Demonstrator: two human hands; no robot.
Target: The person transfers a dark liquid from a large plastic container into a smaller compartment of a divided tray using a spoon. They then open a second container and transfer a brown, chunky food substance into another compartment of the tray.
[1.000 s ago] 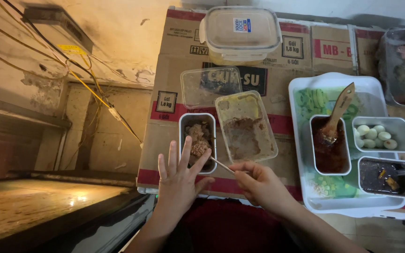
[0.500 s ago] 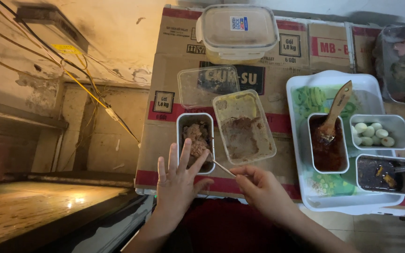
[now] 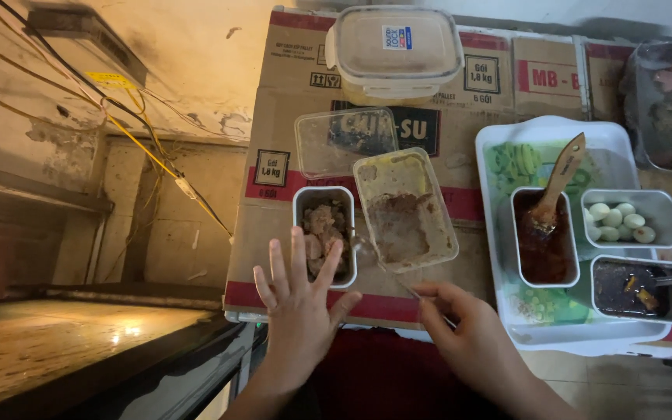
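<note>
The right hand (image 3: 468, 327) has drawn a little back toward the near edge of the desk (image 3: 289, 233), its spoon (image 3: 379, 260) tipping lower beside the small meat container (image 3: 324, 233). The left hand (image 3: 301, 311) has spread slightly wider.

A small metal tin (image 3: 324, 243) sits left of a plastic tub (image 3: 404, 208), a tray (image 3: 499, 148) farther right.

Single view, head-worn, looking steeply down and forward over own forearms. Close range: left hand (image 3: 299, 311) and right hand (image 3: 460, 327) at bottom edge, cardboard-covered table (image 3: 445, 136) filling centre and right. Wall with wires (image 3: 141, 148) at upper left, dark ledge at lower left. No second view for overlap.
</note>
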